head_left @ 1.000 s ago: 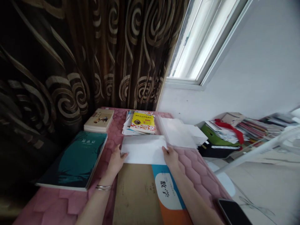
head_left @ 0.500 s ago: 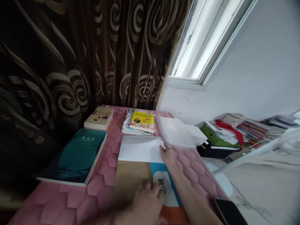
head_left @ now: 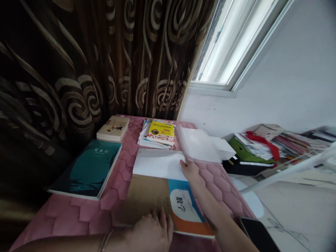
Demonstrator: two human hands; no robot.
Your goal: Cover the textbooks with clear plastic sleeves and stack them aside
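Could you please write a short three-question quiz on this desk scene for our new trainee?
1. Which of the person's hands lies over the textbook cover?
2. True or false: the yellow book lies farther from the person than the white paper.
3. What is at the fingertips of the right hand? A) the phone; B) the white paper; C) the teal book.

Key: 1. The left hand. 2. True. 3. B.

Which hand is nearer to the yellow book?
Right. The right hand is in front of the yellow book and to its right, at the white paper; the left hand is farther in front, at the near edge of the brown cover.
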